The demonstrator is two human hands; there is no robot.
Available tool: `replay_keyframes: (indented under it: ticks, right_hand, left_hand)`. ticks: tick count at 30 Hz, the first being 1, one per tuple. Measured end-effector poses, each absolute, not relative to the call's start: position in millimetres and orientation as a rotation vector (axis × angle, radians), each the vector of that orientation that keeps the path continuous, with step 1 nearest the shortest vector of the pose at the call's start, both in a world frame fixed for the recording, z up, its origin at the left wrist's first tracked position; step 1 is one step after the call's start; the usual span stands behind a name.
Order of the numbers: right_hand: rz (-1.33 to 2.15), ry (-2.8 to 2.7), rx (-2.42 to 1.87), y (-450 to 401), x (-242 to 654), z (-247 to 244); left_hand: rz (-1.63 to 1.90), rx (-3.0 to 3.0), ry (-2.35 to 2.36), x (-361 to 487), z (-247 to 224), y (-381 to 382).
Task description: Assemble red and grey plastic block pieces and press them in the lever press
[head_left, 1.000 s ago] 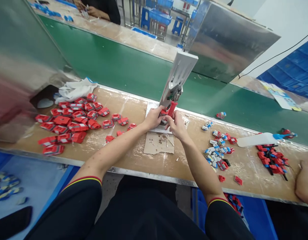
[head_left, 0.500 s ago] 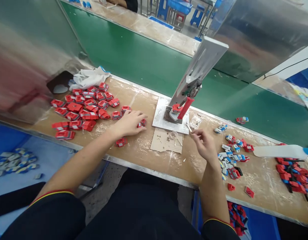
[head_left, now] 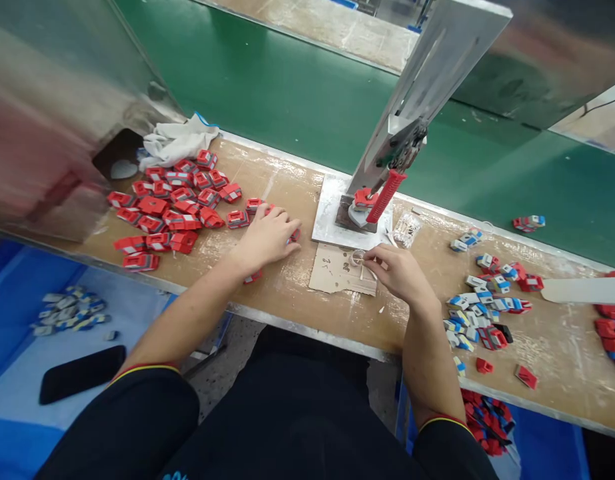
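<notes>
Over brown worktop (head_left: 287,287) beside green surface (head_left: 297,100), left hand (head_left: 268,235) curves half-open, right hand (head_left: 400,270) pinches, holds unclear.

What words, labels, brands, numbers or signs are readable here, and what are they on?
None can be read with certainty.
Torn cardboard piece: dark marks, too small and blurred to read.
Black shirt: blue marking, cut off by the picture's bottom edge, unreadable.

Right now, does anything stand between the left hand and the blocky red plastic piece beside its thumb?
Nothing visible does: the left hand arches over the blocky red plastic piece, partly hiding it; contact is unclear.
</notes>
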State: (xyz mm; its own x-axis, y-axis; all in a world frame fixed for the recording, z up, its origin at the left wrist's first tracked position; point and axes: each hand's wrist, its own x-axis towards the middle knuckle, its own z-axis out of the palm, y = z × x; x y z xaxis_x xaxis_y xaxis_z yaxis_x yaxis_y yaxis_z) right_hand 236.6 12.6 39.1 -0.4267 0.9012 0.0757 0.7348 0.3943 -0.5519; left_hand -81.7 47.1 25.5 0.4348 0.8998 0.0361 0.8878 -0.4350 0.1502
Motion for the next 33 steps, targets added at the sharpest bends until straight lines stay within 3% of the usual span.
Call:
replay_keyframes:
  ticks: [5,13,22,33]
  right_hand:
    - [0.573,-2.070,-1.352,9.8,224.9,22.4]
    - [0.771,-1.973,-1.318,8.2,224.4,13.0]
    - [0.761,-1.979,-1.318,11.7,229.7,11.2]
    - [0.636,-1.826,-1.173,3.8,233.0,24.3]
  left_hand:
    - [0.131,2.543,1.558,-78.1,25.6,50.0]
    - [0.825,2.078,1.207,-65.7,40.6,35.4]
    - [1.068,1.372,0.923,-19.4,4.5,44.2]
    - [1.282,1.572,0.806,-11.7,-7.7,26.0]
